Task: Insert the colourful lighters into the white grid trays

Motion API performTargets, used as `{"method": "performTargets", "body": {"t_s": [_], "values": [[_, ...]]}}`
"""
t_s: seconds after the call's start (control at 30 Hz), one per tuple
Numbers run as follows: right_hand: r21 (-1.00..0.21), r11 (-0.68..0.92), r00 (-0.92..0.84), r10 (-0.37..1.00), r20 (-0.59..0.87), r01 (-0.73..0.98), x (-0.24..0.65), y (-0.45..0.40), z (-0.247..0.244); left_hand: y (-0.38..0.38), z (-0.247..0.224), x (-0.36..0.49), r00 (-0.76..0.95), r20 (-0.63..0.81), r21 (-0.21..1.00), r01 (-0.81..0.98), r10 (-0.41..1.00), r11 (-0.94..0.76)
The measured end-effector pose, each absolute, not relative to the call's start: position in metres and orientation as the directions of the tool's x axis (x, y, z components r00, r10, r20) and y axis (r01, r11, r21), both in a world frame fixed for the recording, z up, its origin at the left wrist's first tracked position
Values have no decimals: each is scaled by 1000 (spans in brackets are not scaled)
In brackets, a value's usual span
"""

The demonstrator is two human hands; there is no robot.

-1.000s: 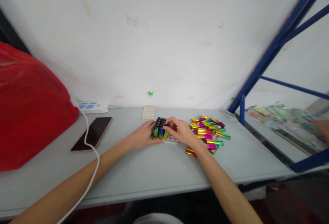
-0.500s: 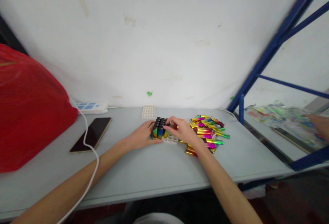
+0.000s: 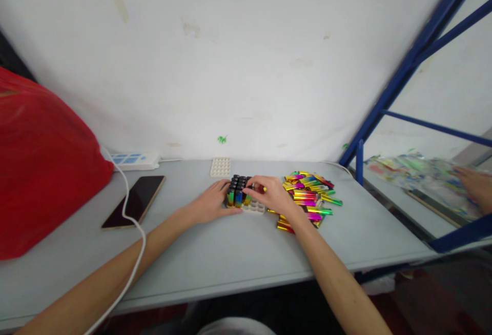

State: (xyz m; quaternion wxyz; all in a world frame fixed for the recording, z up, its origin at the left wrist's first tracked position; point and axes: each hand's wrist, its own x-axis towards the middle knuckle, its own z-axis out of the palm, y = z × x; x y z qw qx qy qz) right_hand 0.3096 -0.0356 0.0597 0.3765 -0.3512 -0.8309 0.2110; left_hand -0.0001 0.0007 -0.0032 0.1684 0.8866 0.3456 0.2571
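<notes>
Our left hand (image 3: pixel 210 205) is open and curved around the left side of a block of standing lighters (image 3: pixel 239 197), its thumb lying along the near edge of their white tray (image 3: pixel 258 208). Our right hand (image 3: pixel 272 194) has its fingers bent in at the black tops on the right side of the block; we cannot tell whether they grip one. The lighters stand upright in the tray's left part, and pockets show at its right. Just beyond our right hand, a loose pile (image 3: pixel 307 199) of shiny coloured lighters lies on the worktop (image 3: pixel 215 258). A second tray (image 3: pixel 220 167) sits farther back, near the wall (image 3: pixel 249 78). To our left are a dark phone (image 3: pixel 134 201), with a white cable (image 3: pixel 143 245) across it, a power strip (image 3: pixel 137 160) and a red bag (image 3: pixel 46 171).
</notes>
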Motion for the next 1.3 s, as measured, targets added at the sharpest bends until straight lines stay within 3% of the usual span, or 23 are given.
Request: {"method": "performTargets", "body": {"t_s": [0.3,0.43,0.53,0.67,0.9,1.03,1.17,1.3], "values": [[-582,654,-389,756,527,483,312,-35,59,1,-3,0,633,333,461,538,699,-706],[-491,606,-230,745,627,626,332,-24,60,2,-1,1,628,334,450,549,703,-705],[-435,478,-105,755,647,763,359,-11,58,1,0,1,624,334,443,558,707,-702],[-411,339,-102,860,500,846,391,-3,52,1,0,1,626,325,433,568,709,-700],[-365,401,-353,915,193,840,382,-6,49,0,0,0,615,315,470,560,723,-682],[-355,370,-332,928,167,858,378,-2,49,0,0,-1,620,309,487,549,722,-680],[-445,418,-290,899,329,792,382,4,42,1,-1,-1,620,325,483,541,714,-689],[-672,459,-109,862,495,582,374,9,36,2,-3,-1,627,350,467,528,696,-709]]}}
